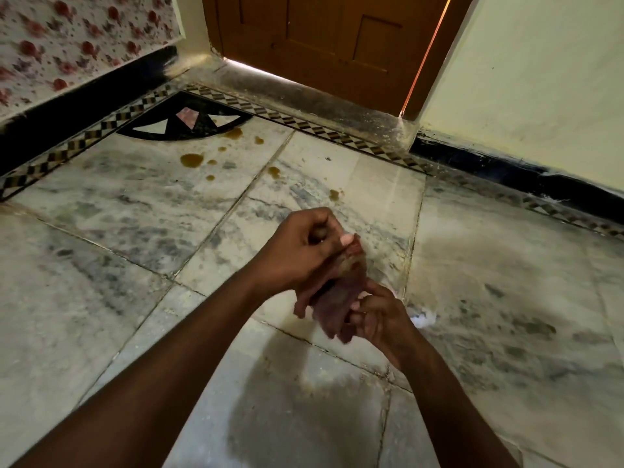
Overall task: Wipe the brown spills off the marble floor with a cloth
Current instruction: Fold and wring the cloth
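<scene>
Both my hands hold a small reddish-brown cloth [337, 298] in the air above the marble floor [118, 231]. My left hand [300, 251] pinches its upper end between thumb and fingers. My right hand [381, 315] grips its lower end. Several brown spills lie on the floor beyond my hands: the largest spill [191, 160] at the left near the black inlay, another spill [233, 133] at the inlay's edge, and a smaller spill [334, 194] closest to my hands. The cloth is apart from all of them.
A brown wooden door [320, 38] with a raised stone threshold [304, 96] stands ahead. A floral-covered surface [67, 45] runs along the left, a pale wall [540, 79] with a black skirting on the right. A checkered border strip [84, 143] frames the floor.
</scene>
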A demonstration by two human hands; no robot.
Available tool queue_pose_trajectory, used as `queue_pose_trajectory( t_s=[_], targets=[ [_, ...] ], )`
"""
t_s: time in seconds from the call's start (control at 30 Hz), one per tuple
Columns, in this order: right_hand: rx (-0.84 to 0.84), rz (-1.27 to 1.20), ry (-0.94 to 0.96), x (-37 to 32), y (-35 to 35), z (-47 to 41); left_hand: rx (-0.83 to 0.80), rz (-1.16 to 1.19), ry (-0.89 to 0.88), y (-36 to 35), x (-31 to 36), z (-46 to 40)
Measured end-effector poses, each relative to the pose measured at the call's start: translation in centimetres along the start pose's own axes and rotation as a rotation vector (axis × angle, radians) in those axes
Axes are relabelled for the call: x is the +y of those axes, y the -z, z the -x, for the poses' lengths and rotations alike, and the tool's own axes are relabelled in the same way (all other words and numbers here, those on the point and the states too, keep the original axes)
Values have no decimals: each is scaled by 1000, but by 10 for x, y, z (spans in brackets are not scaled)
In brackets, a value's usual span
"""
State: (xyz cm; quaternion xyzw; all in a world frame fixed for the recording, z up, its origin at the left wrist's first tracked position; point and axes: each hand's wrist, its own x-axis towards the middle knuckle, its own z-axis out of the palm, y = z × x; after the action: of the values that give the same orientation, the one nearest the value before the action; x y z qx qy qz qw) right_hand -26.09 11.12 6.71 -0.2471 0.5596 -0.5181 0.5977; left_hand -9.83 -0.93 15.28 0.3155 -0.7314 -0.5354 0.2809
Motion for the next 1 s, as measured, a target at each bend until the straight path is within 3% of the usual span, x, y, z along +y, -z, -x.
queue_pose_trajectory(
  t_s=[0.2, 0.37, 0.47, 0.6, 0.7, 0.83, 1.0],
  targets=[
    [-152, 57, 92, -10, -6, 11, -254, -93, -69, 22, 50, -23],
    [-14, 237, 198, -11, -18, 15, -221, -116, 138, 27, 21, -42],
    [116, 299, 195, -11, -20, 13, -99, -123, 414, 16, -31, -30],
    [169, 310, 125, -12, -16, 15, 126, 285, 849, -25, -84, 33],
    [144, 166, 110, -17, -18, 22, 297, 710, 992, -50, -91, 67],
    [76, 52, 87, -25, -16, 29, 263, 985, 861, -58, -64, 76],
    [151, 142, 111, -27, -6, 24, 205, 837, 595, -56, -59, 68]
  ],
)
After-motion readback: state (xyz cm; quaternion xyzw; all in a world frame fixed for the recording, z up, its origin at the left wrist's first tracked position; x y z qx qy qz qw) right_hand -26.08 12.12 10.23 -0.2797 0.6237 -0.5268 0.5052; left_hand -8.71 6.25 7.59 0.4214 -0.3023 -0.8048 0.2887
